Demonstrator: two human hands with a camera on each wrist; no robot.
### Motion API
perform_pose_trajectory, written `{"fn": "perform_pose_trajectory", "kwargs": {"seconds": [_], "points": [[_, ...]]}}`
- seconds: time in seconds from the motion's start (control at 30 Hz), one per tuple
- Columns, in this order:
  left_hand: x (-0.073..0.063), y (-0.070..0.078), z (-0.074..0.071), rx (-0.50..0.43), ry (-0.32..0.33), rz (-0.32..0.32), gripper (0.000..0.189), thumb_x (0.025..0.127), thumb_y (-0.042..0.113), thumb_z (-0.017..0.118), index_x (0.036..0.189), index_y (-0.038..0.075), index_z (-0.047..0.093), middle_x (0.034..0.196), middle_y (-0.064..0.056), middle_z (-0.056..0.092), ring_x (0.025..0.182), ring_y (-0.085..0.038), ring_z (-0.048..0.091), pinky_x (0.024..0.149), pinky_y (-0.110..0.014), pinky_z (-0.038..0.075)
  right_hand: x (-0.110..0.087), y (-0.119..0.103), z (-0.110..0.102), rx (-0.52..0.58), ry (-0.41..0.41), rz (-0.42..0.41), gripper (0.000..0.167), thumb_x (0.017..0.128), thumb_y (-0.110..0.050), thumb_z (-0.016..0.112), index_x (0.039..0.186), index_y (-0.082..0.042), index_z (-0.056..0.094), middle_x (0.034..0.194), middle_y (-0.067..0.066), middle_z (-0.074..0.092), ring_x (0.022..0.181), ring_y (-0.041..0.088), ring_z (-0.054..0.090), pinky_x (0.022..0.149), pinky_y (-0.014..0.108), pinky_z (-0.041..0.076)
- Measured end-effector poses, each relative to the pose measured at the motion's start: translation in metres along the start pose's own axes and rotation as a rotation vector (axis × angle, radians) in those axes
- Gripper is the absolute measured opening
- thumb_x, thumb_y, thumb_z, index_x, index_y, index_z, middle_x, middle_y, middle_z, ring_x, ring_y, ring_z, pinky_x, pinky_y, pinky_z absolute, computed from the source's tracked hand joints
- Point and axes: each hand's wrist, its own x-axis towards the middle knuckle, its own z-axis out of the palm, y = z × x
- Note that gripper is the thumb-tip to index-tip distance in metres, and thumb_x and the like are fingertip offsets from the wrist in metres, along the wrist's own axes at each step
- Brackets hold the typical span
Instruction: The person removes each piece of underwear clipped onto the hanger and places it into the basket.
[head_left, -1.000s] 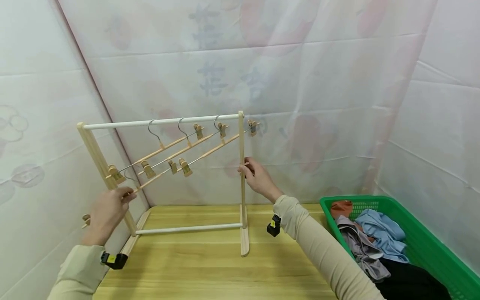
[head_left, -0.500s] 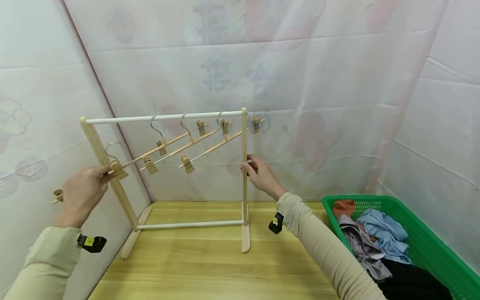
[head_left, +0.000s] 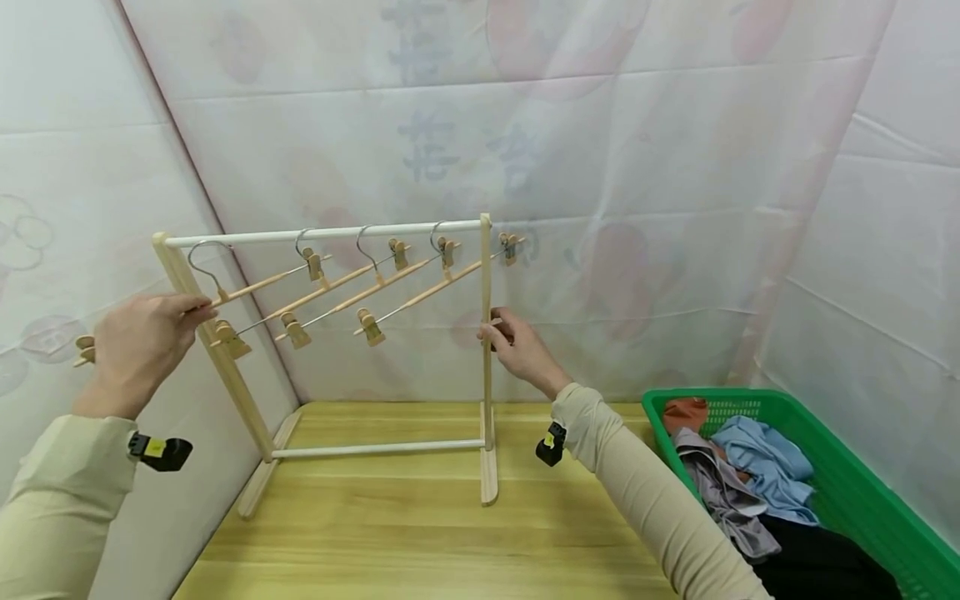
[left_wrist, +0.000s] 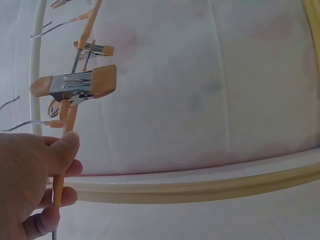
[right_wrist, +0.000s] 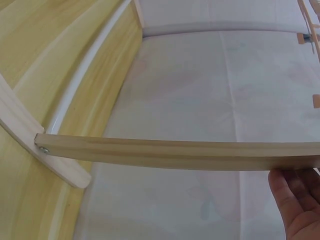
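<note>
My left hand (head_left: 146, 342) pinches the wooden bar of a clip hanger (head_left: 258, 286) between thumb and fingers. Its metal hook is level with the white top rail (head_left: 405, 228) near the rack's left end; whether it touches the rail I cannot tell. A metal-and-wood clip (left_wrist: 75, 86) stands out beyond that hand in the left wrist view. Three more clip hangers, one of them the middle hanger (head_left: 380, 287), hang from the rail with nothing clipped on. My right hand (head_left: 521, 346) holds the right wooden post (head_left: 487, 392) of the rack about halfway up.
A green plastic basket (head_left: 862, 492) stands at the right with a light blue garment (head_left: 765, 462), a grey garment (head_left: 720, 492), a rust-coloured one and a black one. The rack's feet rest on a yellow wood-grain table (head_left: 420, 542). Printed cloth walls (head_left: 675, 167) surround it.
My left hand has risen and moved left, lifting the hanger from below the others up to rail height. The right hand stays on the post.
</note>
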Motion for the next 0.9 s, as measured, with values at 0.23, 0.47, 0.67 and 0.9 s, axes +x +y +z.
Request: {"fn": "perform_pose_trajectory", "kwargs": {"seconds": [0.23,0.47,0.67,0.9], "points": [[0.016,0.004,-0.001,-0.008,-0.048,-0.010,0.016,0.080,0.007,0.083,0.095,0.004,0.079,0.083,-0.026,0.074,0.051,-0.041,0.058,0.037,-0.038,0.029,-0.001,-0.001,0.001,0.011,-0.008,0.000,0.035,0.110,-0.036,0.044,0.138,-0.017,0.052,0.121,0.011,0.071,0.113,0.025,0.069,0.099,0.047,0.056],[0.033,0.007,0.004,-0.012,-0.169,-0.072,0.015,0.086,0.013,0.080,0.098,0.004,0.080,0.080,-0.027,0.073,0.048,-0.030,0.050,0.038,-0.034,0.027,-0.001,-0.002,0.001,0.043,0.001,-0.003,0.033,0.109,-0.033,0.045,0.136,-0.016,0.053,0.119,0.013,0.071,0.113,0.026,0.069,0.100,0.048,0.055],[0.033,0.007,0.014,-0.001,-0.311,-0.039,0.018,0.089,0.016,0.078,0.100,0.001,0.080,0.083,-0.026,0.074,0.048,-0.020,0.049,0.041,-0.032,0.033,-0.003,-0.003,0.002,0.049,-0.002,0.003,0.035,0.109,-0.034,0.045,0.139,-0.016,0.052,0.119,0.010,0.071,0.114,0.026,0.070,0.101,0.045,0.056],[0.034,0.008,0.016,-0.014,-0.337,-0.014,0.019,0.089,0.017,0.078,0.100,0.002,0.080,0.081,-0.022,0.075,0.053,-0.023,0.058,0.044,-0.036,0.040,-0.004,-0.004,0.001,0.079,-0.004,0.008,0.036,0.109,-0.032,0.046,0.140,-0.014,0.052,0.121,0.014,0.071,0.116,0.030,0.069,0.103,0.048,0.054]]}}
